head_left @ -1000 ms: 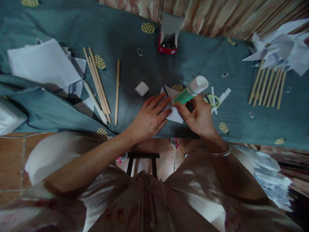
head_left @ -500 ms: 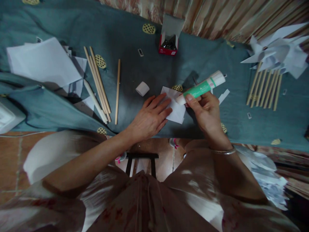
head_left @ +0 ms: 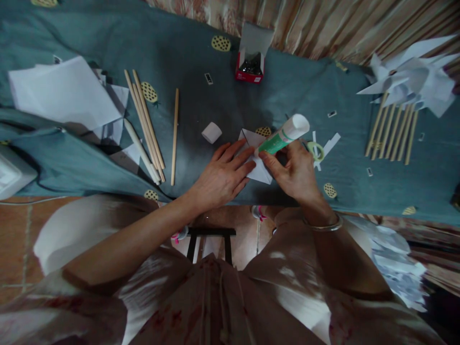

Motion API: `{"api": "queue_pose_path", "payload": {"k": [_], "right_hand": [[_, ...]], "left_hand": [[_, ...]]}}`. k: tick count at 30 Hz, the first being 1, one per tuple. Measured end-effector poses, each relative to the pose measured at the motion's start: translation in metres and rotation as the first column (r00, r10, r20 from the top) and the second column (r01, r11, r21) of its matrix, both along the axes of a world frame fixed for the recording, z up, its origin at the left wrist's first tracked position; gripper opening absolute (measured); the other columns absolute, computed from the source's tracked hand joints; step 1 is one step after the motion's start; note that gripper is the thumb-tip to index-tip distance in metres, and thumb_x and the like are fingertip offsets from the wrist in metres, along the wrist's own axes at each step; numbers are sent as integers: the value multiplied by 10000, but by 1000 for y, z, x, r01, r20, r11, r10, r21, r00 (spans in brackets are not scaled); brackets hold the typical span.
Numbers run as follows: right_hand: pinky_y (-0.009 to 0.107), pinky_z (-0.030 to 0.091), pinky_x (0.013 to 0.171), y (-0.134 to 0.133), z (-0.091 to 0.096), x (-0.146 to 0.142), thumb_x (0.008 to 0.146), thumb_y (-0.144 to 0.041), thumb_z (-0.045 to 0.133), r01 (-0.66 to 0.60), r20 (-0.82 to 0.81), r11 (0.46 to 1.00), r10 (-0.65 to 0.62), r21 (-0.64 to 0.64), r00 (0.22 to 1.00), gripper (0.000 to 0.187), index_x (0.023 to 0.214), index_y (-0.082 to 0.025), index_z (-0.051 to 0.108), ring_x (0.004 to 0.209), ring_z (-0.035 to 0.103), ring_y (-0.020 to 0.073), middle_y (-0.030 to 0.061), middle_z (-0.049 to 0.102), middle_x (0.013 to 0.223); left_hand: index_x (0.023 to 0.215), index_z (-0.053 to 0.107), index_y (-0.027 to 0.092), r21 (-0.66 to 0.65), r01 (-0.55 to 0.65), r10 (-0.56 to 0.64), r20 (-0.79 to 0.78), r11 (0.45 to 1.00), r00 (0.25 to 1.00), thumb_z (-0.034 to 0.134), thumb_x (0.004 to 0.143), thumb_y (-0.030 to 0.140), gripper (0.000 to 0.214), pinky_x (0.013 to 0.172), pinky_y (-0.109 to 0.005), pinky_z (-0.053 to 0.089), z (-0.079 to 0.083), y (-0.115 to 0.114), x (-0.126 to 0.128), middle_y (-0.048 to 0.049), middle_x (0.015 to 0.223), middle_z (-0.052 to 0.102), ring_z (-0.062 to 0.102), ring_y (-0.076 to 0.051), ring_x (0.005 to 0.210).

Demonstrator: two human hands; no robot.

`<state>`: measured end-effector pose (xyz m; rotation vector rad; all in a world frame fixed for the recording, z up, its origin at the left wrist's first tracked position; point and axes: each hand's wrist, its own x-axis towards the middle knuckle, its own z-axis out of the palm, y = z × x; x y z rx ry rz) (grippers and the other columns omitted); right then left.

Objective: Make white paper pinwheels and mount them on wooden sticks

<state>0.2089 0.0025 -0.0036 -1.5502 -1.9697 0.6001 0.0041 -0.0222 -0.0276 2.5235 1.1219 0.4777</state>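
A folded piece of white paper (head_left: pixel 259 175) lies near the front edge of the cloth-covered table. My left hand (head_left: pixel 224 177) rests on it with fingers stretched out flat, pressing its left part. In my right hand (head_left: pixel 296 170) is a green-and-white glue stick (head_left: pixel 283 136), gripped near its lower end and tilted, the lower end against the paper's middle. The glue tip itself is hidden by my fingers. A white glue cap (head_left: pixel 212 132) lies on its side just beyond my left hand.
Wooden sticks (head_left: pixel 175 136) and a stack of white paper (head_left: pixel 64 96) lie to the left. At the back stands an open red box (head_left: pixel 249 72) with dark small items. A tape roll (head_left: pixel 315 151) and paper strips sit right of my hand; paper pinwheels (head_left: pixel 409 81) on sticks lie far right.
My right hand has moved left and brought the glue stick down onto the middle of the paper, tilting it more upright. The tape roll has come into view. My left hand stays in place.
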Motion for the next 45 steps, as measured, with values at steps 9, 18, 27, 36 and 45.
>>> {"api": "queue_pose_path", "payload": {"k": [9,18,27,36,45], "right_hand": [[363,543,658,-4,-1,5,887,-568,619,1,-13,1000,-1,-7,1000,347,926,-223,629,707,664,218,23,666,734],[354,541,672,-7,1,7,898,-540,614,-17,-11,1000,17,-25,1000,325,946,-220,636,740,662,211,29,665,768],[339,516,630,-10,1,6,884,-554,628,-8,-9,999,7,-37,1000,342,964,-222,626,734,660,212,25,675,786],[344,502,620,-12,0,6,902,-554,611,-34,17,998,34,-51,999,340,958,-218,614,687,619,202,26,662,784],[351,507,618,-13,-3,4,910,-525,609,-49,36,999,49,-3,998,303,934,-223,612,661,612,201,27,657,772]], "left_hand": [[1301,585,174,-13,-4,4,-8,1000,1000,477,991,310,356,1167,-584,330,1,0,0,-139,1537,493,343,-340,1483],[1389,538,237,-24,47,-47,-23,999,999,515,987,328,412,1196,-580,283,3,-1,-4,-131,1582,430,328,-325,1494],[1444,486,320,25,64,-61,-87,998,994,606,945,424,524,1181,-603,281,4,-4,-1,-117,1588,407,309,-357,1495],[1413,524,309,48,69,-64,-98,996,993,614,926,506,533,1170,-615,287,0,-4,-1,-132,1582,402,316,-380,1486],[1419,523,308,29,71,-68,-79,997,995,610,928,513,540,1170,-628,282,-1,-4,-1,-135,1595,389,310,-387,1490]]}}
